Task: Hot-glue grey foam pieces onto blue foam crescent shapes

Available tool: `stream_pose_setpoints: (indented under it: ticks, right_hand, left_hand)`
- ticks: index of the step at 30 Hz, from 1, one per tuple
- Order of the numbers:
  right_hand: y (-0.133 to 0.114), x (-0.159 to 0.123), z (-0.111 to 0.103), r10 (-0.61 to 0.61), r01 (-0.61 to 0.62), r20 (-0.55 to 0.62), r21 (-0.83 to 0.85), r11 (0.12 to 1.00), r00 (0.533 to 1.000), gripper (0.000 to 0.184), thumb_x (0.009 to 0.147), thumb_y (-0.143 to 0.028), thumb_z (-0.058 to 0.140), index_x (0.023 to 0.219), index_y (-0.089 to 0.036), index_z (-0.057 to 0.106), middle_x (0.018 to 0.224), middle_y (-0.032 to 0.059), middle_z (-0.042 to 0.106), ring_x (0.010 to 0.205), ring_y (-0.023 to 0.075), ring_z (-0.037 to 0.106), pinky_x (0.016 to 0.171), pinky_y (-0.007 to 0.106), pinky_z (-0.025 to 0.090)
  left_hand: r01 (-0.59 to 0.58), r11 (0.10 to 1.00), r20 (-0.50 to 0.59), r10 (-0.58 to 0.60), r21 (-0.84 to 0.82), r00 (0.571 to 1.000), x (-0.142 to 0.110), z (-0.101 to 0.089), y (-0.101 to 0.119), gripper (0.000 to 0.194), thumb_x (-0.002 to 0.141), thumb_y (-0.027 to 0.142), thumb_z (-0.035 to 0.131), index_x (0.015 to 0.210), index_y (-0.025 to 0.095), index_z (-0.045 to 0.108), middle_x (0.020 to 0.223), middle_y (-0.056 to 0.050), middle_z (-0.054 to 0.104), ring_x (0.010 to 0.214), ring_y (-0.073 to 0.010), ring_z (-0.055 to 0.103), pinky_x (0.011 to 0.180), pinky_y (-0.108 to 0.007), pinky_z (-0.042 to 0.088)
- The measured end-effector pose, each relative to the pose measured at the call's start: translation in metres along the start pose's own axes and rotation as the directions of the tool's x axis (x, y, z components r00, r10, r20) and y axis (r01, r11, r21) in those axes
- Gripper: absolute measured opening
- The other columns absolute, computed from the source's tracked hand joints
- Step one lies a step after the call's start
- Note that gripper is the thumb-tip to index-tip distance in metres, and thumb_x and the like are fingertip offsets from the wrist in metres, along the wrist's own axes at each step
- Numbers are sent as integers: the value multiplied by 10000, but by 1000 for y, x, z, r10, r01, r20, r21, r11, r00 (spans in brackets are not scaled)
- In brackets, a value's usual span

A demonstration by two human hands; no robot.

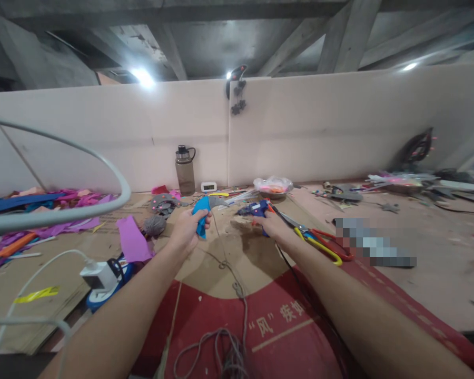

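My left hand (187, 229) is closed on a piece of blue felt (201, 209), with a grey felt piece (218, 201) at its right edge. A thin grey strand hangs from this work down to the cardboard. My right hand (272, 225) wraps round the handle of a blue glue gun (257, 209), whose nozzle points left towards the felt. A black cord trails from below that hand. Beside my right wrist lie scissors with red handles (327, 238) and a yellow-handled pair (319, 247).
Grey yarn (231, 352) lies loose at the front of the cardboard (237, 258). Felt scraps (134, 239) and a plugged-in white charger (98, 275) sit on the left. Behind stand a bottle (185, 171), a small digital clock (209, 187) and a plastic-covered bowl (274, 187). A pale hose (114, 202) arches in from the left.
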State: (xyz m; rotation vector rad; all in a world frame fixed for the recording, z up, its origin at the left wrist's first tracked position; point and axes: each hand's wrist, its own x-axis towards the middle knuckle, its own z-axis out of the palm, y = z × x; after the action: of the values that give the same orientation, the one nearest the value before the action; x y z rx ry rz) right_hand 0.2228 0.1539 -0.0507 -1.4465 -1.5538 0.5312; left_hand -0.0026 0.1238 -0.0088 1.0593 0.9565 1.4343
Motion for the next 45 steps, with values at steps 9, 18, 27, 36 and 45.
stream_pose_setpoints:
  ticks: [9,18,27,36,45]
  right_hand:
    - [-35,-22,-10,-242,213,-93,-246,946,966,165,775,-322,508,712,-171,530,799,110,602,844,230,569,774,387,419]
    - [-99,-47,55,-301,257,156,252,933,941,62,787,-177,462,844,-193,448,771,23,571,702,153,545,659,311,456]
    - [-89,-41,33,-693,696,107,-227,681,713,188,873,-141,393,857,-181,576,922,86,532,865,185,499,793,319,425]
    - [-84,-30,19,-679,665,87,-328,671,729,183,890,-193,403,851,-172,581,920,97,543,876,204,498,788,325,411]
    - [-80,-27,13,-645,608,59,-408,681,762,136,873,-196,445,837,-187,576,916,82,551,861,199,515,758,315,415]
  left_hand:
    - [-130,989,33,128,72,991,-9,6,4,195,647,269,656,739,125,560,637,7,575,491,-59,481,452,-180,369]
    - [-281,921,-8,294,272,956,-11,2,10,146,691,289,582,731,150,563,550,26,564,445,-85,488,450,-202,399]
    - [-216,806,-10,265,551,964,-11,2,-3,112,671,263,559,661,155,589,518,-15,599,438,-124,549,405,-204,383]
    - [-173,728,52,185,663,981,-19,13,-3,77,673,216,531,652,158,578,495,-12,592,412,-126,543,379,-201,369]
    - [-190,766,109,156,615,982,-21,14,-11,96,676,240,509,650,169,567,516,-4,587,408,-112,511,393,-210,364]
